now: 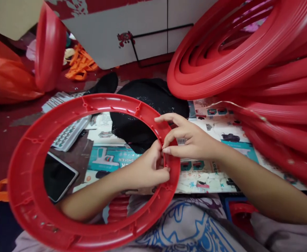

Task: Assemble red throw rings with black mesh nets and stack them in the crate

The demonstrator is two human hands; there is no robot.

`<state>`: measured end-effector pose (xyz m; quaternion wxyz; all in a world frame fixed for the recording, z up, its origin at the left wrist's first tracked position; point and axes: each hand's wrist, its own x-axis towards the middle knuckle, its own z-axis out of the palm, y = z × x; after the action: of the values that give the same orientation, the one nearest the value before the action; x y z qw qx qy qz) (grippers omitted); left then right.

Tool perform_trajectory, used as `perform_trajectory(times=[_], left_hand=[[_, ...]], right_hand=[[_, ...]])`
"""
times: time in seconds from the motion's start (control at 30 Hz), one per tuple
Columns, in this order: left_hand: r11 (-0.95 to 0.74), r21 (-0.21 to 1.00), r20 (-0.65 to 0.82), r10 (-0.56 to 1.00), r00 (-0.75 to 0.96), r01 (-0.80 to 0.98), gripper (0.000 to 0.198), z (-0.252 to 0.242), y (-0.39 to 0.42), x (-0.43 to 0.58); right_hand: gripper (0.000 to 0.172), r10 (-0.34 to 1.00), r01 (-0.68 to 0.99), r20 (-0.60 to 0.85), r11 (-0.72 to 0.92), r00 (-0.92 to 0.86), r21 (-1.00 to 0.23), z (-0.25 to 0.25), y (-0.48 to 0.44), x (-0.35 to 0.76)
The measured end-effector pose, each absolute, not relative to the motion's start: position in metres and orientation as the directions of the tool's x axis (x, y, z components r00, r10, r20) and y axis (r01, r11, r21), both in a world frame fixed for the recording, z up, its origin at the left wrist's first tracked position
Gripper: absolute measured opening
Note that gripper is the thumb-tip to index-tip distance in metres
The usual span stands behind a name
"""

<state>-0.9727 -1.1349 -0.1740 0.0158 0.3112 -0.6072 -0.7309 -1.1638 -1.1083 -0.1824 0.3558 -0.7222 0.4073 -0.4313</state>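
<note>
A red plastic ring (24, 171), its ribbed hollow side facing up, lies tilted at the near centre-left of the scene, above the printed shirt (185, 227) of the seated person. The left hand (153, 168) reaches up through the ring's opening, its fingers curled closely on the inner edge at the right, its thumb resting across the band. The right hand (183, 138) comes from the right; the tips of its thumb and one finger meet narrowly at that same edge, beside the left fingertips, while another finger extends over the band toward the far side. Whether a small part lies between these tips cannot be told. A few small metal pieces (55, 230) sit in the ring's channel at the near left. Beneath and beyond the ring lie a printed cardboard sheet (244, 149), a black cloth (148, 92) and, to the left, a clear tray (71, 134) of small round pieces beside a dark-screened device (60, 176) with a pale frame. A stack of red ribbed rings (279, 94) leans at the right. Far left are one upright red ring (48, 49), a heap of orange plastic parts (81, 64) and an orange bag (6, 73).
</note>
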Motion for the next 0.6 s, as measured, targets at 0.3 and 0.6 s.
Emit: perform_trajectory(times=[0.3, 0.6], left_hand=[[-0.366, 0.857, -0.479, -0.303, -0.824, -0.364, 0.058, -0.169, -1.13, -0.969], [-0.482, 0.876, -0.239, -0.48, -0.844, 0.026, 0.058, -0.182, -1.134, -0.972]], right_hand=[[0.012, -0.823, -0.254, 0.486, -0.557, 0.294, -0.791, -0.184, -1.109, -1.162], [0.011, -0.825, -0.284, 0.501, -0.562, 0.262, -0.777, -0.187, -1.107, -1.157]])
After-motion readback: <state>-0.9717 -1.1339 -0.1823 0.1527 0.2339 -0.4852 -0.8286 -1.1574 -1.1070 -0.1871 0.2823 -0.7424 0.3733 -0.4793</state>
